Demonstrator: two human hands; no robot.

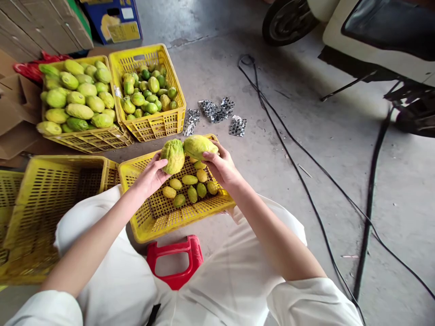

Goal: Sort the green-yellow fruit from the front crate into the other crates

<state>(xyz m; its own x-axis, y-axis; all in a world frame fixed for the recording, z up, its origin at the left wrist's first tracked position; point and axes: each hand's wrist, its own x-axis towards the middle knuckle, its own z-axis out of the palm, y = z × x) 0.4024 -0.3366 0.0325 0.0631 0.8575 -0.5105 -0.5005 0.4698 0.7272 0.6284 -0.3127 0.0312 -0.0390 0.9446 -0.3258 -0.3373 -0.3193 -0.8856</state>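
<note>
My left hand (154,176) is closed round a bumpy, rounded green-yellow citron (173,156). In my right hand (222,166) is a smoother, longer yellow-green citron (200,146), gripped at its right end. The two fruits are side by side and look to be touching. Both are held above a yellow plastic crate (146,231) between my knees. Several small yellow and green fruits (189,179) lie on the floor of that crate. Part of the crate is hidden behind my hands and the held fruits.
Beyond stand a yellow crate heaped with large citrons (87,89) and a crate of smaller fruits (183,111). Crumpled patterned wrappers (217,110) lie on the floor. An empty-looking crate (64,165) is at left, a red plastic handle (195,253) below, black cables (288,154) and a scooter (374,59) right.
</note>
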